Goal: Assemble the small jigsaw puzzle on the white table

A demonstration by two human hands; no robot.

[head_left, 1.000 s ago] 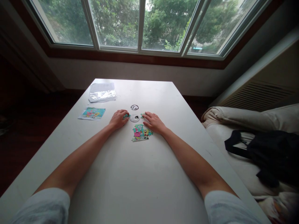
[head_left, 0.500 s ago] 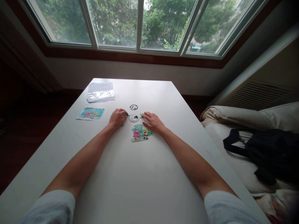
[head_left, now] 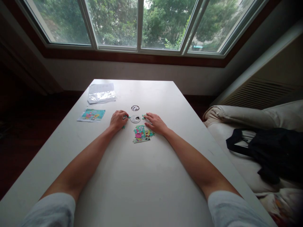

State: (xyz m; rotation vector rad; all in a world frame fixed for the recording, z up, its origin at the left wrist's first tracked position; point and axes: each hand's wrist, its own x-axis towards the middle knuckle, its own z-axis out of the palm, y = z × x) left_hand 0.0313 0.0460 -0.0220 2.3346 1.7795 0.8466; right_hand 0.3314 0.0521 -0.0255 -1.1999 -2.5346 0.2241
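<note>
A partly joined jigsaw puzzle (head_left: 141, 133) with bright cartoon figures lies on the white table in front of my hands. My left hand (head_left: 117, 121) rests left of it, fingers bent loosely over small green puzzle pieces (head_left: 123, 127) that they partly hide. To the right, my right hand (head_left: 155, 123) lies with fingers stretched out and a little apart; its fingertips touch or hover over another green piece (head_left: 143, 116). Between the hands sits a round, silver-rimmed disc (head_left: 135, 119) with a dark spot. A second round disc (head_left: 135, 108) lies just beyond.
A cartoon picture sheet (head_left: 91, 115) lies at the left of the table (head_left: 142, 176). Behind it is a clear plastic sleeve (head_left: 101, 93) with papers. A pale sofa (head_left: 222, 132) with a dark bag (head_left: 272, 151) stands along the right side. Windows are beyond the table.
The view has shifted very slightly. Both hands and the puzzle pieces stay in the same places.
</note>
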